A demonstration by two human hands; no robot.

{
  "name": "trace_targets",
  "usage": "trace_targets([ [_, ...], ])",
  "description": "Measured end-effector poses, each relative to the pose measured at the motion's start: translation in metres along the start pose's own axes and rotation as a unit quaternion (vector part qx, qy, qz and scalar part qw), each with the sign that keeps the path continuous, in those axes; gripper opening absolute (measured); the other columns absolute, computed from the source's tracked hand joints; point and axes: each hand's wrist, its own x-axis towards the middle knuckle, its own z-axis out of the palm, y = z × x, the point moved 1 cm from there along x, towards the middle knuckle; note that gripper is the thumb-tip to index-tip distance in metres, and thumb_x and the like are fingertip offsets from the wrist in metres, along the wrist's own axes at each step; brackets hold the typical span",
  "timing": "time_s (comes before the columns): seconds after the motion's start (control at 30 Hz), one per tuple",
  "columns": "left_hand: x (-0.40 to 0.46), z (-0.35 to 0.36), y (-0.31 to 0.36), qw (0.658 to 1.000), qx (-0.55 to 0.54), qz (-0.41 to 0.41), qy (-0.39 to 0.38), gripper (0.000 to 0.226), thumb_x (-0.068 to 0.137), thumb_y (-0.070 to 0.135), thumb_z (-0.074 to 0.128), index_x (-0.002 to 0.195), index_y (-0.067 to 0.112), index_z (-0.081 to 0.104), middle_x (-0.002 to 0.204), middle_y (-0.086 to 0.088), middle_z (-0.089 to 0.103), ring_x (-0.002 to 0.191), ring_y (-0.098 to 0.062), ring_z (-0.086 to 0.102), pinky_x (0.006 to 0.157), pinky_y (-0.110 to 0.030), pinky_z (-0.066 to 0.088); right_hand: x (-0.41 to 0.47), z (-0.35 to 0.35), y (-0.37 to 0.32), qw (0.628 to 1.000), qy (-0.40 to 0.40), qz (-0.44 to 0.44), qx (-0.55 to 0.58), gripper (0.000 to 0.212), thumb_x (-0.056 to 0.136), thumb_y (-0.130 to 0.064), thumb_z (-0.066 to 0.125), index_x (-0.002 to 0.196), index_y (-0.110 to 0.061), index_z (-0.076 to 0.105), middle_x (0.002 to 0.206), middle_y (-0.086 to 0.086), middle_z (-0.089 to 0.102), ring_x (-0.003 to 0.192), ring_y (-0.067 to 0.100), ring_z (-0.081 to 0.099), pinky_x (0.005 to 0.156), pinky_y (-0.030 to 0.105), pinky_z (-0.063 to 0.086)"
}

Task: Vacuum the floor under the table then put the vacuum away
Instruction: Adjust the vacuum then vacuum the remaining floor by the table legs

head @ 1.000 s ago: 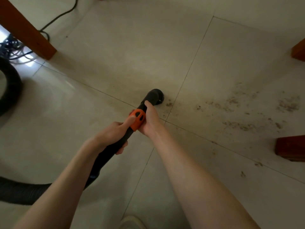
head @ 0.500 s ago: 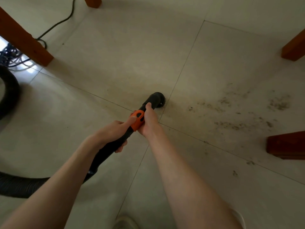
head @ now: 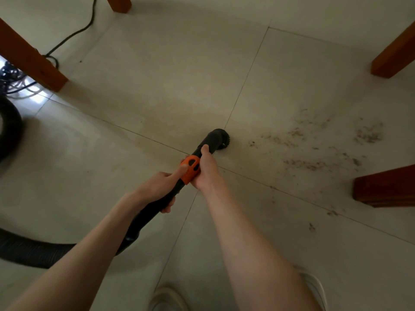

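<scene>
While both arms reach forward from the bottom edge, two pale shoes (head: pixel 167 298) show at six o'clock on the tiled floor (head: pixel 157 90). From nine o'clock a ribbed black hose (head: pixel 29 252) runs in along the floor and joins the black vacuum wand (head: pixel 155 209), which slants up toward one o'clock. Left hand (head: pixel 157 187): grip curled round the wand, forefinger laid along the orange collar (head: pixel 190 168). Right hand (head: pixel 205 171): grip clamped on the wand just beyond the collar, thumb lying along the black tube. At the wand's far end the round brush nozzle (head: pixel 221 138) sits on the floor near the crossing of four tile joints, at frame centre.

Scattered dark debris (head: pixel 314 149) lies on the tile from two to three o'clock of the nozzle, the nearest specks just beside it. A dark wooden block (head: pixel 384 187) stands at three o'clock. Wooden table legs rise at ten o'clock (head: pixel 29 57), twelve o'clock (head: pixel 119 3) and two o'clock (head: pixel 395 55). A black cable (head: pixel 74 34) trails past the ten o'clock leg. A dark curved object (head: pixel 11 131) sits at the nine o'clock edge; what it is cannot be told.
</scene>
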Motion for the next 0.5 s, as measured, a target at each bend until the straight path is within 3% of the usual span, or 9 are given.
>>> trace_targets([
  [0.5, 0.008, 0.027, 0.029, 0.998, 0.033, 0.049, -0.025, 0.064, 0.09, 0.065, 0.031, 0.079, 0.005, 0.051, 0.054, -0.006, 0.054, 0.039, -0.017, 0.05, 0.045, -0.025, 0.045, -0.004, -0.032, -0.028, 0.999, 0.016, -0.026, 0.037, 0.053, 0.094, -0.048, 0.048, 0.127, -0.007, 0.045, 0.067, 0.008, 0.054, 0.057, 0.018, 0.053, 0.052, 0.03, 0.046],
])
